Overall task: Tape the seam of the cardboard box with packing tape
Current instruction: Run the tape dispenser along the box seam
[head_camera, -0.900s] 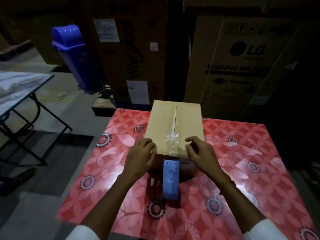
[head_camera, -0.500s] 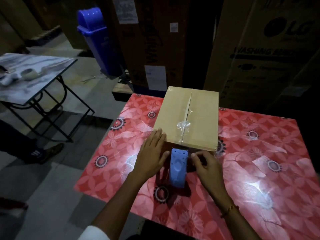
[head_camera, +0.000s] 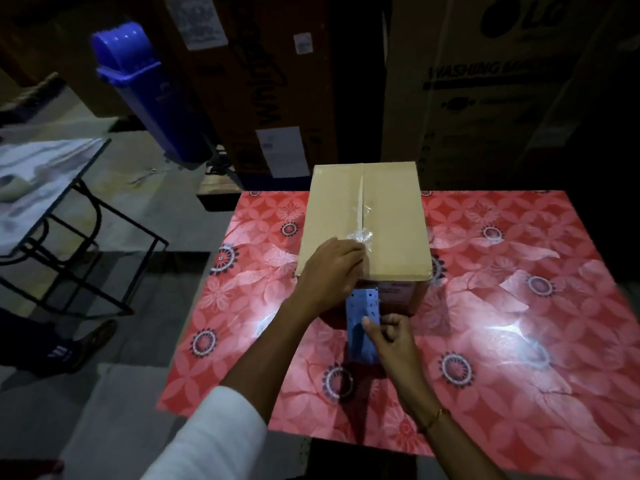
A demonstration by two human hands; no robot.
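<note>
Left fingers (head_camera: 349,252) are pressed flat on the brown cardboard box (head_camera: 388,216); right fingers (head_camera: 388,329) are curled round the blue tape dispenser (head_camera: 362,336).

Blue bin (head_camera: 152,95) at back-left, folding table (head_camera: 52,168) far left, big LG carton (head_camera: 512,84) behind – red floral tablecloth (head_camera: 519,306) underneath.

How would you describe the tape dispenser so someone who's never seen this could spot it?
Find the red flowered table with a closed cardboard box on it. Against the box's near side lies the tape dispenser, by the right hand. It is the only blue thing on the table.
</note>
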